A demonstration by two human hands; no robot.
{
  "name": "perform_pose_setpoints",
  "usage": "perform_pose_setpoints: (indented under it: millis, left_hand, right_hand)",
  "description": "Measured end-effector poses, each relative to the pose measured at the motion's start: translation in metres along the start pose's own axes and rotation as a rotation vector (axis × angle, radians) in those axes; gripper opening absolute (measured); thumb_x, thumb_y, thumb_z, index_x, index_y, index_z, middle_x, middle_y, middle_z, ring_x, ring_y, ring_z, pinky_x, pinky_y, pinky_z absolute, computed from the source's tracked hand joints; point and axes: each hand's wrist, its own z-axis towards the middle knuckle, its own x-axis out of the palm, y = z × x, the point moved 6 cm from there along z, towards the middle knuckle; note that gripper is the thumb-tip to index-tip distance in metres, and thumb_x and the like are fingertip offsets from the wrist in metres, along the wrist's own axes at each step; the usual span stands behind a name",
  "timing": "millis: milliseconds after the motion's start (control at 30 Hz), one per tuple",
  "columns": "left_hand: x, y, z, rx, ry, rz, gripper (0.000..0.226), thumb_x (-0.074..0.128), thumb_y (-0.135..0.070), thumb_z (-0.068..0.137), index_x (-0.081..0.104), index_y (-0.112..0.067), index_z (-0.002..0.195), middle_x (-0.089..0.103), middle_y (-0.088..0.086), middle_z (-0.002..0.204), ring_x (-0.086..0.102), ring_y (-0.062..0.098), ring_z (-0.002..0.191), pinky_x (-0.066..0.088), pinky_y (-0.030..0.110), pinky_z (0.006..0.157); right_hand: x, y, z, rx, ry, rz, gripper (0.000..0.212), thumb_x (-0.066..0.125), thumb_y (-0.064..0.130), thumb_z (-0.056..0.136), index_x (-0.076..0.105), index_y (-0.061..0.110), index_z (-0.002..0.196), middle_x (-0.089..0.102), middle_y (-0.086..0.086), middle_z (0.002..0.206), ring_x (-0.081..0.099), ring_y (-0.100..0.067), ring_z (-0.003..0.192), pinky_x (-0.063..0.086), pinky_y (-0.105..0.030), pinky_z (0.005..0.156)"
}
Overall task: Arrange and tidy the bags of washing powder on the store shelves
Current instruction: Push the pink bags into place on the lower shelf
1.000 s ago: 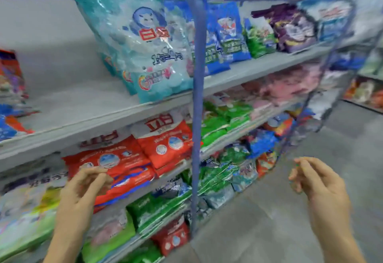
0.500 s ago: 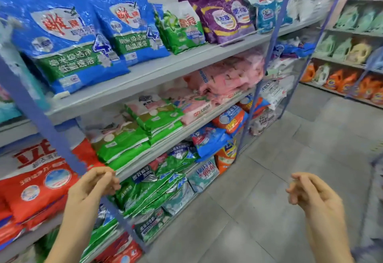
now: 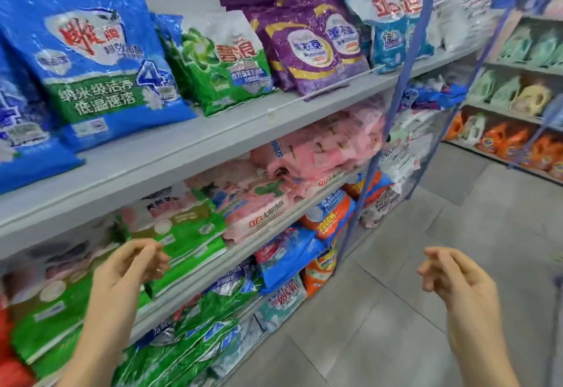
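Bags of washing powder fill the grey shelves. On the top shelf (image 3: 213,130) stand a big blue bag (image 3: 91,60), a green and white bag (image 3: 227,63), purple bags (image 3: 310,45) and a light blue bag (image 3: 393,20). Below lie pink bags (image 3: 320,149) and flat green bags (image 3: 179,228). My left hand (image 3: 131,270) hovers in front of the green bags, fingers loosely curled, holding nothing. My right hand (image 3: 457,280) hangs over the floor, fingers loosely curled and empty.
A blue upright post (image 3: 387,130) divides the shelf bays. Lower shelves hold blue and orange bags (image 3: 329,216) and more green ones (image 3: 195,335). Further right, another rack carries detergent bottles (image 3: 518,139). The aisle has a grey tiled floor (image 3: 396,310).
The view has swung right along the shelves; the red bags have slid out to the left and the pink and purple bags have come closer. Both hands stay raised and empty.
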Motion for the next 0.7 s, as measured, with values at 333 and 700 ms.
perform_pose_setpoints:
  millis: [333,700]
  left_hand:
    - [0.063,0.006,0.04,-0.047,-0.212,-0.008,0.017,0.05,-0.002,0.093,0.064,-0.008,0.084,0.068,0.007,0.068,0.064,0.005,0.057,0.053,0.011,0.057]
    - [0.156,0.015,0.009,-0.167,-0.555,0.001,0.019,0.049,-0.003,0.094,0.062,-0.007,0.08,0.069,-0.001,0.061,0.063,0.005,0.052,0.05,0.012,0.05]
  right_hand:
    - [0.049,-0.062,0.17,-0.013,0.216,-0.058,0.024,0.049,0.005,0.094,0.065,0.012,0.078,0.062,0.001,0.055,0.046,-0.005,0.043,0.042,-0.013,0.044]
    - [0.2,-0.115,0.323,-0.951,0.827,-0.986,0.049,0.088,0.012,0.057,0.067,0.003,0.1,0.067,-0.016,0.094,0.064,-0.036,0.084,0.052,-0.039,0.069]
